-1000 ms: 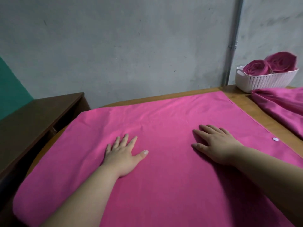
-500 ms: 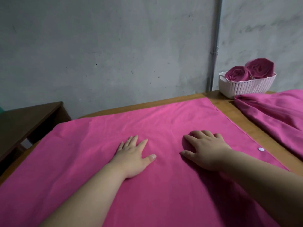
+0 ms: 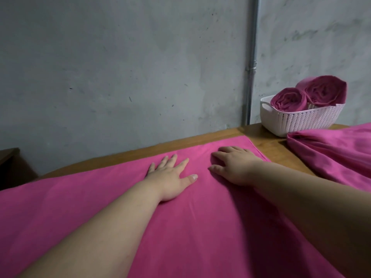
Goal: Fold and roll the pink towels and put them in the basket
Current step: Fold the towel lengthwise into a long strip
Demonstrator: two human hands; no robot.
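Observation:
A large pink towel [image 3: 80, 207] lies spread flat over the wooden table. My left hand [image 3: 170, 177] rests flat on it with fingers straight and spread. Beside it, my right hand [image 3: 234, 167] presses the towel near its far right corner, fingers slightly bent and holding nothing. A white woven basket [image 3: 301, 121] stands at the far right of the table against the wall. Two rolled pink towels [image 3: 289, 99] stick up out of it.
A second pink towel [image 3: 337, 155] lies bunched on the table at the right, just in front of the basket. A strip of bare table [image 3: 281, 149] separates the two towels. A grey wall with a metal pipe [image 3: 251, 77] stands behind. A dark wooden cabinet [image 3: 10, 167] sits at left.
Both hands have slid forward across the towel toward its far edge. The view has tilted up and turned right, so the basket looks nearer.

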